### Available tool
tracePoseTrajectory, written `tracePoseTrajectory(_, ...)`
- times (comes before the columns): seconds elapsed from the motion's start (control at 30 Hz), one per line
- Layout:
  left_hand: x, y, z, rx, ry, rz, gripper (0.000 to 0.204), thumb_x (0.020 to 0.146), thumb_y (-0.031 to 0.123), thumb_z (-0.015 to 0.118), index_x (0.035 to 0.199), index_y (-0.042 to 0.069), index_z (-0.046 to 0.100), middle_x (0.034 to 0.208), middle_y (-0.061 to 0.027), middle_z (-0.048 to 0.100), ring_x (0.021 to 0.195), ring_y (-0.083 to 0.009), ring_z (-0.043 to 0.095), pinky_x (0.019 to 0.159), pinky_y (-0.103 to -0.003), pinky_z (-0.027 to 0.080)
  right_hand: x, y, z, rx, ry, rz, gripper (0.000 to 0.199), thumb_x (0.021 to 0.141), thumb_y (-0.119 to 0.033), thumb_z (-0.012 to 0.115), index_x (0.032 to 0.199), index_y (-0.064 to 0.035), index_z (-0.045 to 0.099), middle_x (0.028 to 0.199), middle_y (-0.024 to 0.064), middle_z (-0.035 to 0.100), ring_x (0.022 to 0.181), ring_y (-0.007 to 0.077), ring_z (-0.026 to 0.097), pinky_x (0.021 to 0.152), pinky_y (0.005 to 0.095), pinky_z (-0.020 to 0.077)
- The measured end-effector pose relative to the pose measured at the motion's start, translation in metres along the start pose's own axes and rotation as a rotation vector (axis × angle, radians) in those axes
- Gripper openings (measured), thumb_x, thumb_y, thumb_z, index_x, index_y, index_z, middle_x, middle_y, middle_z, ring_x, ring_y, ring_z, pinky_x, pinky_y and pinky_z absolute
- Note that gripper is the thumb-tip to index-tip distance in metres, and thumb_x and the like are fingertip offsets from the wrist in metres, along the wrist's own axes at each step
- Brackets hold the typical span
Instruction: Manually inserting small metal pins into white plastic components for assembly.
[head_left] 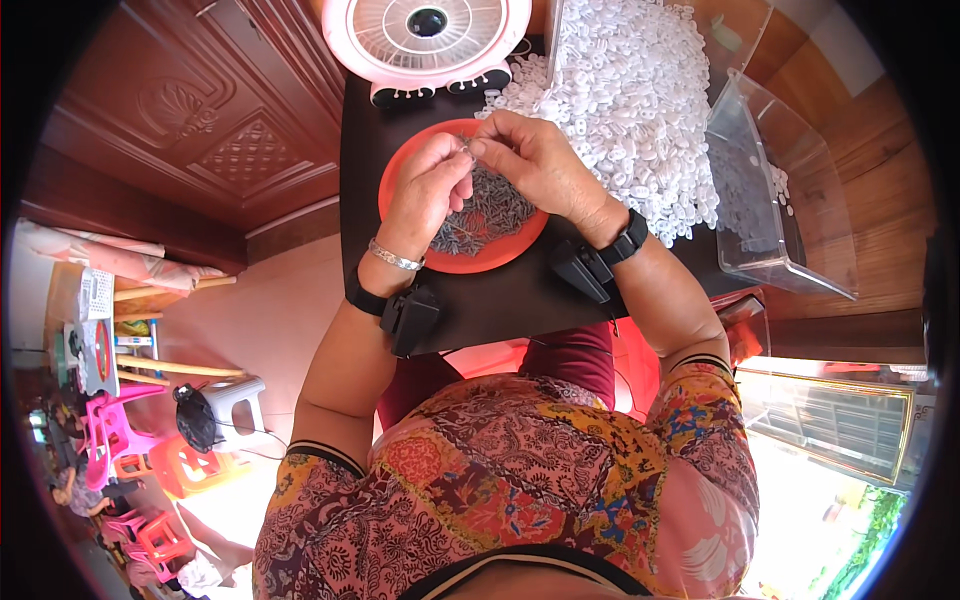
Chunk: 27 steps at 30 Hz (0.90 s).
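Above an orange-red plate (pixel 394 190) heaped with small grey pieces (pixel 497 212), my two hands meet fingertip to fingertip. My left hand (pixel 428 192) is closed in a pinch, its other fingers curled. Opposite it, my right hand (pixel 540 165) pinches too, thumb against forefinger. Whatever lies between the fingertips is too small to make out. Close by my right hand spreads a large heap of small white oval plastic pieces (pixel 640 110), each with holes in it.
The dark table (pixel 480 305) carries a pink and white fan (pixel 425 45) at the back. A clear plastic bin (pixel 765 190) lies on the right beside the white heap. A carved wooden door (pixel 200 120) stands left. Stools, one a grey stool (pixel 240 410), are on the floor.
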<state>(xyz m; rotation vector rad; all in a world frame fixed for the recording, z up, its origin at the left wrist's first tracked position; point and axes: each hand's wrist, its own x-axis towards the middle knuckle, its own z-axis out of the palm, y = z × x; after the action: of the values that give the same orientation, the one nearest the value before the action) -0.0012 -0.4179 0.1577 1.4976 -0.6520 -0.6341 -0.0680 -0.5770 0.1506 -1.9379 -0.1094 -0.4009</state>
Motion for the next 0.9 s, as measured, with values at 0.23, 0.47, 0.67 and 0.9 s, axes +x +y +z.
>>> tracePoseTrajectory(0.23, 0.0, -0.001, -0.002, 0.015, -0.023, -0.026, 0.021, 0.092, 0.025, 0.048, 0.077, 0.01, 0.051, 0.066, 0.0024, 0.051, 0.056, -0.0043, 0.045, 0.05, -0.018, 0.034, -0.001, -0.006, -0.002, -0.094, 0.045, -0.007, 0.017, 0.086, -0.019, 0.061, 0.087, -0.0013, 0.06, 0.073, 0.0127, 0.064, 0.067, 0.0248, 0.063, 0.063, 0.0328, 0.0484)
tracePoseTrajectory(0.47, -0.002, -0.003, 0.002, -0.045, -0.005, 0.009, 0.022, 0.092, 0.024, 0.048, 0.076, 0.009, 0.051, 0.065, 0.0023, 0.05, 0.055, -0.0042, 0.044, 0.049, -0.018, 0.033, -0.002, -0.01, 0.001, -0.119, 0.047, -0.002, 0.017, 0.086, -0.019, 0.061, 0.084, -0.0016, 0.06, 0.073, 0.0137, 0.063, 0.067, 0.0277, 0.063, 0.061, 0.0343, 0.0484)
tracePoseTrajectory(0.67, -0.005, -0.002, 0.006, -0.095, 0.023, 0.045, 0.017, 0.091, 0.019, 0.049, 0.079, 0.007, 0.052, 0.064, 0.0019, 0.05, 0.052, -0.004, 0.042, 0.046, -0.018, 0.033, -0.004, -0.013, 0.006, -0.18, 0.125, -0.087, 0.017, 0.089, -0.016, 0.058, 0.083, -0.0002, 0.058, 0.067, 0.008, 0.058, 0.06, 0.0137, 0.051, 0.058, 0.0292, 0.0436)
tracePoseTrajectory(0.9, -0.004, -0.003, 0.01, -0.089, -0.005, 0.043, 0.017, 0.091, 0.018, 0.05, 0.079, 0.007, 0.054, 0.064, 0.0018, 0.051, 0.052, -0.004, 0.042, 0.046, -0.018, 0.033, 0.002, -0.003, -0.009, -0.08, -0.021, 0.006, 0.026, 0.088, -0.027, 0.06, 0.083, -0.0016, 0.06, 0.068, 0.0082, 0.059, 0.063, 0.0184, 0.055, 0.059, 0.0318, 0.0451)
